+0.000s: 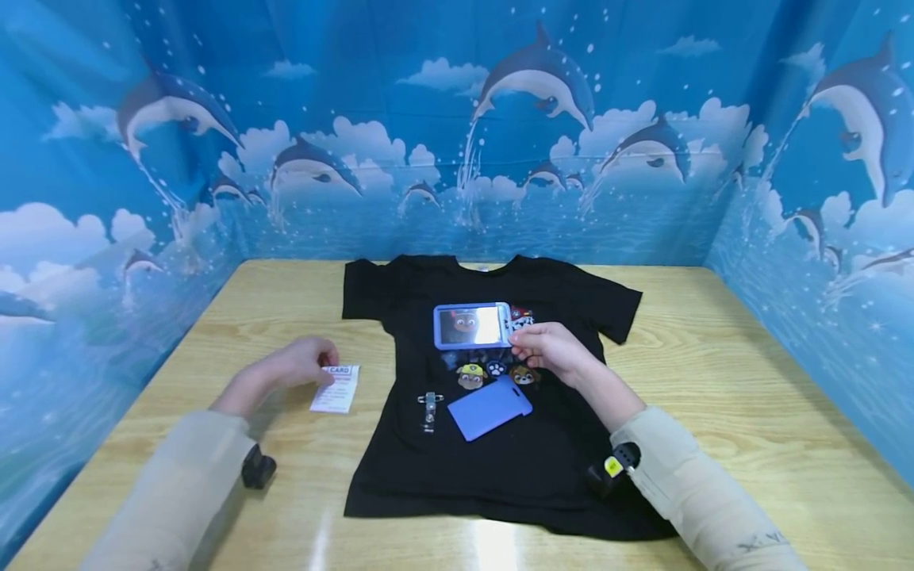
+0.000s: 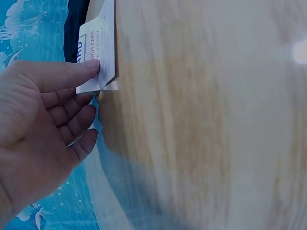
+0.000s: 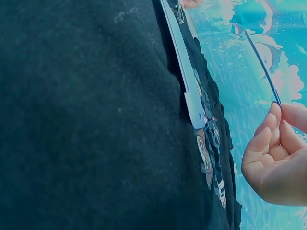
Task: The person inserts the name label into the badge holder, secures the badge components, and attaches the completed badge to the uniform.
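My left hand [image 1: 303,362] pinches a small white printed paper card [image 1: 337,393] by its upper left edge, just left of the black T-shirt. In the left wrist view my thumb lies across the folded-looking card [image 2: 91,45], over part of its print. My right hand [image 1: 553,350] pinches the right end of a blue-framed card holder [image 1: 489,325] with a clear window, above the shirt's chest. This holder [image 3: 263,69] appears edge-on in the right wrist view. Below it, a flat blue cover [image 1: 489,410] with a slot lies on the shirt.
A badge clip [image 1: 430,411] with a safety pin lies left of the blue cover. The black T-shirt [image 1: 457,476], printed with cartoon faces, is spread over the wooden table [image 1: 714,381]. A blue dolphin curtain [image 1: 400,214] bounds the back and sides.
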Available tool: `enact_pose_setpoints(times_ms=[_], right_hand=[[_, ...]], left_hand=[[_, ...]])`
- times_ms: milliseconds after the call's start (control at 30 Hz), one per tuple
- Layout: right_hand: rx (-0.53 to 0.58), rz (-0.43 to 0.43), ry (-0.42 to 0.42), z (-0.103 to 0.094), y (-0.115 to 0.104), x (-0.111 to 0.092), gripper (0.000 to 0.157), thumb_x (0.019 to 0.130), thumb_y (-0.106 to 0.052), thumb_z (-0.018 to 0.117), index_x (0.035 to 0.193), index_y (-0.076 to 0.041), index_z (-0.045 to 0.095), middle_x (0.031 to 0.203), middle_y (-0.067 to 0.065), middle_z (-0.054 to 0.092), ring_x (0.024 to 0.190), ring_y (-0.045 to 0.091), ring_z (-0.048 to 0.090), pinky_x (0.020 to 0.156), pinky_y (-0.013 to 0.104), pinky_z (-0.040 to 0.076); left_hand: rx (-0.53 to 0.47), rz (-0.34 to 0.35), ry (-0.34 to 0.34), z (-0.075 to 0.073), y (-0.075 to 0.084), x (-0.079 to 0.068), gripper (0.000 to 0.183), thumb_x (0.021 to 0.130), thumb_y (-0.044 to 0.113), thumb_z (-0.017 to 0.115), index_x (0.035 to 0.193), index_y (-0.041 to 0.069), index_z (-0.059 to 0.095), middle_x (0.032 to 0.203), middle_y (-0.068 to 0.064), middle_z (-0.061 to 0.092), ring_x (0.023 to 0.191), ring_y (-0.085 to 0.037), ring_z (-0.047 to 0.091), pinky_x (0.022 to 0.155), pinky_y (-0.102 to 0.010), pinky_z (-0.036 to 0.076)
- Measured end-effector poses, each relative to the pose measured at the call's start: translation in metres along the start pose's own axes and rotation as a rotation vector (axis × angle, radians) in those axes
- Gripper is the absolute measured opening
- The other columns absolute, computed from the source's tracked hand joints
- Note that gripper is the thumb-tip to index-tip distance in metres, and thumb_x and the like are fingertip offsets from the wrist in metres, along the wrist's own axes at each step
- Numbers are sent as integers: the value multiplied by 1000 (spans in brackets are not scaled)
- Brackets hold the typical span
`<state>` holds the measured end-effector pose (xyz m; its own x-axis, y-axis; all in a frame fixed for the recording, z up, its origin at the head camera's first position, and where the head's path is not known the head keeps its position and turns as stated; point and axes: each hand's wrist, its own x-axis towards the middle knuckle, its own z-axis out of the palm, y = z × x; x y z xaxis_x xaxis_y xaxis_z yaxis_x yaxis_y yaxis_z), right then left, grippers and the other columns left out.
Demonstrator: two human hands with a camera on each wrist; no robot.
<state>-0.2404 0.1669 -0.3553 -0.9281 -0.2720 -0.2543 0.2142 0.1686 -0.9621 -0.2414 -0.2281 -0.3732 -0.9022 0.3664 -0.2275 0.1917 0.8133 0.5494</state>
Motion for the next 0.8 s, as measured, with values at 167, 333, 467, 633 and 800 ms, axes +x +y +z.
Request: enact_pose_setpoints(times_ms=[167, 333, 467, 633, 800], right_hand=[[-3, -8, -6, -1, -1, -1, 19, 92, -10, 56, 102, 5, 62, 78, 3, 60, 68, 12, 53, 60, 23, 45], [-5, -14, -7, -2, 0, -1, 19, 92, -10, 56, 102, 5, 63, 77, 3, 60, 69, 12, 54, 61, 23, 45], [0, -8, 2, -3, -1, -1, 19, 92, -10, 55, 101, 5, 63, 77, 3, 60, 69, 13, 53, 61, 23, 45], [10, -3, -11, -3, 0, -2, 17, 92, -10, 56, 99, 4, 63, 75, 2, 60, 67, 12, 53, 60, 23, 45], [13, -8, -7, -5, 0, -2, 16, 91, -10, 56, 97, 3, 64, 74, 1, 60, 67, 12, 53, 59, 23, 45]], left_hand=[[31, -11, -6, -1, 3, 1, 15, 74, 2, 65, 87, 3, 57, 84, -6, 54, 78, -21, 48, 71, -36, 41], [64, 38, 6, -1, 3, 1, 14, 74, 2, 65, 84, 4, 56, 80, -5, 54, 75, -20, 48, 68, -33, 41], [72, 59, 17, 0, 2, 1, 13, 74, 3, 66, 83, 5, 56, 78, -4, 53, 73, -19, 48, 66, -32, 41], [79, 82, 30, 2, 1, 0, 14, 73, 4, 67, 81, 5, 55, 76, -4, 52, 70, -18, 47, 64, -31, 40], [76, 89, 40, 0, 3, -1, 16, 73, 5, 66, 82, 5, 54, 76, -4, 52, 68, -18, 46, 62, -30, 40]])
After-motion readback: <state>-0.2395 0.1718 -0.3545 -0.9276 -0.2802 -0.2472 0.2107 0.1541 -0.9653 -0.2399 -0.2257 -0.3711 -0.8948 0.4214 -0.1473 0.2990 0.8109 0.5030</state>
